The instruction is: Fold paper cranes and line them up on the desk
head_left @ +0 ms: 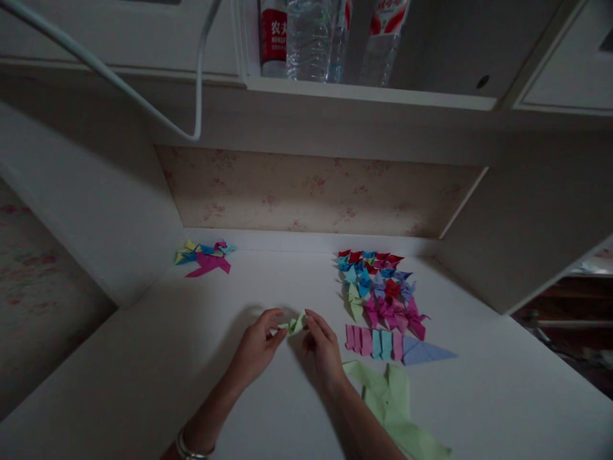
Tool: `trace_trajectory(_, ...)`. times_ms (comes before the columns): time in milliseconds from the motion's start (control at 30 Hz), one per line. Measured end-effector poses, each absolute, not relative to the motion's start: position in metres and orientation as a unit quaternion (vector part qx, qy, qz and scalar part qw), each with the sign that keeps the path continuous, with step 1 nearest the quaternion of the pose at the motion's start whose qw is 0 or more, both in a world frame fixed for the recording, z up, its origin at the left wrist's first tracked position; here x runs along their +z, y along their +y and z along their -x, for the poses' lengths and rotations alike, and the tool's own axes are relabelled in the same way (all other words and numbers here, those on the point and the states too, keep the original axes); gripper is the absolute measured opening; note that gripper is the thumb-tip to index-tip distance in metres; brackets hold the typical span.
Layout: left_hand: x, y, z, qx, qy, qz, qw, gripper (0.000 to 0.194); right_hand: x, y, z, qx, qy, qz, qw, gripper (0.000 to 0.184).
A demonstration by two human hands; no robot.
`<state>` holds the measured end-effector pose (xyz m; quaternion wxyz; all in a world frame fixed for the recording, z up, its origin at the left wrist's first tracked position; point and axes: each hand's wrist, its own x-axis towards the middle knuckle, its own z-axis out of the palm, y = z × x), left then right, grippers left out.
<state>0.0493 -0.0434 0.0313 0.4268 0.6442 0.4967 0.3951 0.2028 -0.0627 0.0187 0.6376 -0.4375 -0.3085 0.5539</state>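
Note:
Between my two hands is a small light green origami piece (295, 324), folded paper held just above the white desk. My left hand (261, 342) pinches its left end between thumb and fingers. At the upper right tip, my right hand (323, 345) grips it with thumb and forefinger, the other fingers curled in. The exact folds are too small to make out. Just right of my right hand lie folded pink and teal paper strips (376, 342) and a pointed lavender paper (427, 350). Larger light green folded paper (395, 406) lies partly behind my right forearm.
Rows of colourful origami pieces (378, 287) stand at the desk's back right. A smaller group, with a magenta piece (209, 263), is at the back left. Overhead, a shelf (373, 93) holds plastic bottles (310, 38), and a white cable or tube (143, 105) hangs at the left.

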Motion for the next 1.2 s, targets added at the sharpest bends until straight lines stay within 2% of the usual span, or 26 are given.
trace_trajectory(200,0.023,-0.041,-0.065,0.447,0.48,-0.56,0.506,0.04,0.016,-0.065,-0.207,0.513,-0.315,0.495,0.627,0.034)
trace_trajectory(467,0.032,-0.049,-0.064,0.466,0.507,-0.493,0.532,0.043,0.022,-0.066,-0.204,0.518,-0.277,0.478,0.653,0.034)
trace_trajectory(700,0.037,-0.051,-0.063,0.462,0.504,-0.494,0.536,0.035,0.012,-0.066,-0.206,0.53,-0.278,0.467,0.651,0.029)
trace_trajectory(933,0.037,-0.052,-0.064,0.47,0.501,-0.501,0.526,0.03,0.015,-0.068,-0.204,0.525,-0.264,0.47,0.659,0.032)
trace_trajectory(1200,0.041,-0.053,-0.064,0.485,0.518,-0.504,0.493,0.035,0.023,-0.071,-0.202,0.516,-0.272,0.484,0.653,0.037)
